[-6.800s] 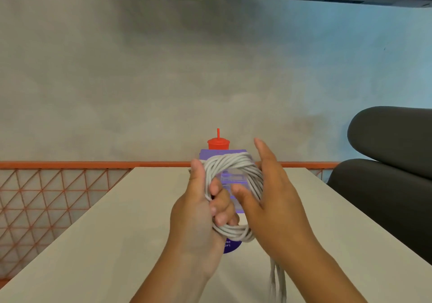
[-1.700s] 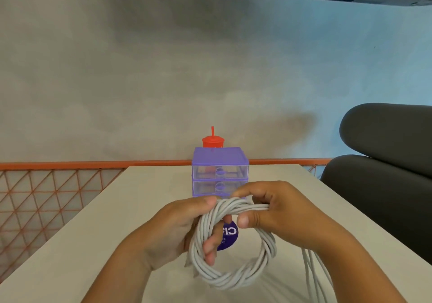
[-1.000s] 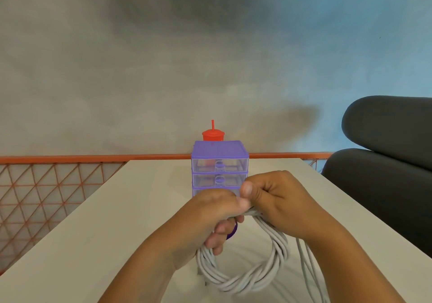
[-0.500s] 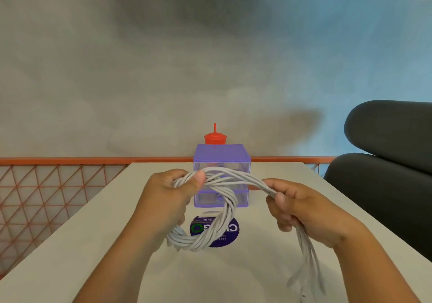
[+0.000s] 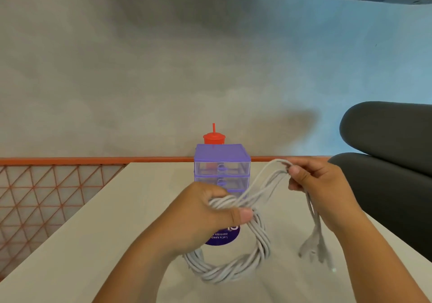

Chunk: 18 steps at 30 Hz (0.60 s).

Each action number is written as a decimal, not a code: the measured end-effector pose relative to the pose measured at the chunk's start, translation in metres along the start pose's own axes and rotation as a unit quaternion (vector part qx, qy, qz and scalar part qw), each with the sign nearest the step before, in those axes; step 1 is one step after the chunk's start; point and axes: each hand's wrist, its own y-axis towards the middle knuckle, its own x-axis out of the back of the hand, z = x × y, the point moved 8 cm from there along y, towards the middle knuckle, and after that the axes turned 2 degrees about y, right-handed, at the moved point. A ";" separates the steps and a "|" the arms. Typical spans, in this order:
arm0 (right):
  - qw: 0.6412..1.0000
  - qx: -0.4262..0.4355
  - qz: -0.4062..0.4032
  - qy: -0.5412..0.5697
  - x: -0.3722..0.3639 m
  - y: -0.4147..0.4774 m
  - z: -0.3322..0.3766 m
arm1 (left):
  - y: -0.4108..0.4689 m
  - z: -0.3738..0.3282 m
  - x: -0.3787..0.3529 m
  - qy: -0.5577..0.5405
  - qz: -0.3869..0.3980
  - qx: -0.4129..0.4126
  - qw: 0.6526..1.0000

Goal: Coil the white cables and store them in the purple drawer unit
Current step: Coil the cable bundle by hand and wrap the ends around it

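A bundle of white cables (image 5: 236, 267) is wound into a twisted ring that hangs above the white table (image 5: 88, 237). My left hand (image 5: 205, 216) grips the top of the ring between thumb and fingers. My right hand (image 5: 315, 181) pinches the loose strands up and to the right; from it the cable ends (image 5: 313, 251) with their plugs dangle. The purple drawer unit (image 5: 222, 162), with clear drawers all closed, stands at the table's far middle, behind my hands.
A red cup with a straw (image 5: 214, 136) stands behind the drawer unit. A round purple sticker (image 5: 224, 236) lies on the table under the ring. An orange mesh railing (image 5: 46, 197) runs on the left, a dark grey seat (image 5: 385, 153) on the right.
My right hand has drawn the loose strands out of the ring, up and to the right. My left hand has sunk a little with the ring. The free ends now hang short.
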 end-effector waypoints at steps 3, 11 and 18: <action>0.997 -0.024 0.043 -0.060 -0.008 -0.002 -0.011 | 0.000 -0.003 0.016 -0.046 -0.062 -0.004 0.997; 0.976 -0.088 0.193 -0.044 -0.034 -0.014 -0.026 | 0.009 0.035 0.050 -0.024 -0.159 0.064 0.985; 0.878 -0.093 0.287 -0.371 -0.030 -0.014 -0.068 | 0.000 0.044 0.092 0.037 -0.276 0.071 0.958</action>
